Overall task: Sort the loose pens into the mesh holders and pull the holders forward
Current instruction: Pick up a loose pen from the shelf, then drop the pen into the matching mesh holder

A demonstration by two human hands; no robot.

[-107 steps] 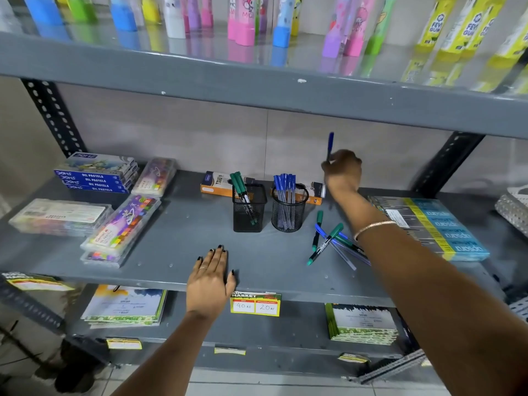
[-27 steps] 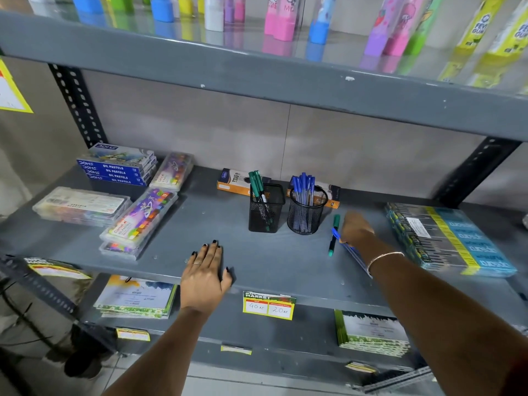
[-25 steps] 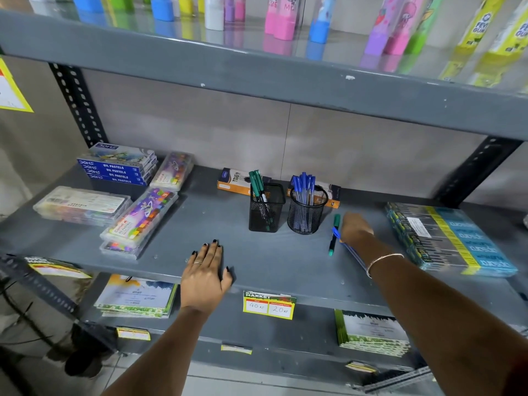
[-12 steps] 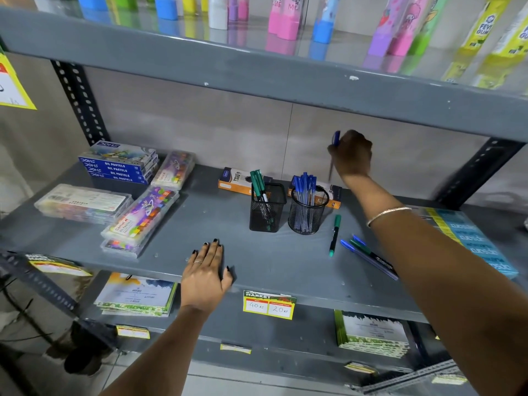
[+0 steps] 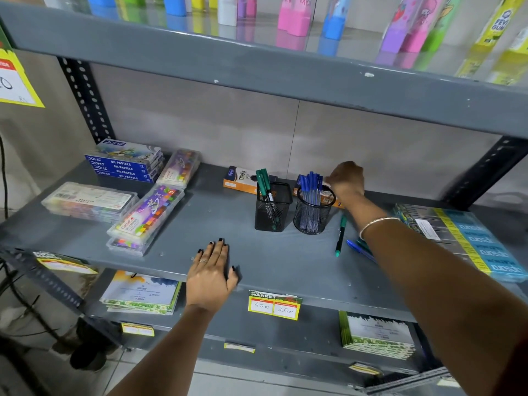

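A square mesh holder [image 5: 273, 208] with green pens stands beside a round mesh holder [image 5: 313, 214] full of blue pens, both far back on the grey shelf [image 5: 285, 270]. My right hand [image 5: 346, 181] is at the round holder's back right rim. Its fingers are pinched on a blue pen [image 5: 319, 182] among the tops of the others. A loose green pen [image 5: 340, 235] lies right of the round holder. Loose blue pens [image 5: 358, 248] lie partly hidden under my right forearm. My left hand [image 5: 211, 270] rests flat on the shelf's front edge, fingers spread.
Orange boxes [image 5: 238, 181] lie behind the holders. Oil pastel boxes [image 5: 125, 162] and clear crayon cases [image 5: 147, 217] fill the left side. Blue and yellow packs [image 5: 468, 244] lie at the right. The upper shelf [image 5: 257, 67] overhangs closely. A price tag [image 5: 274, 305] hangs on the front edge.
My right hand picked a blue pen from the loose pile, lifted it high, then came down to the round holder's rim. My left hand stayed flat on the shelf.
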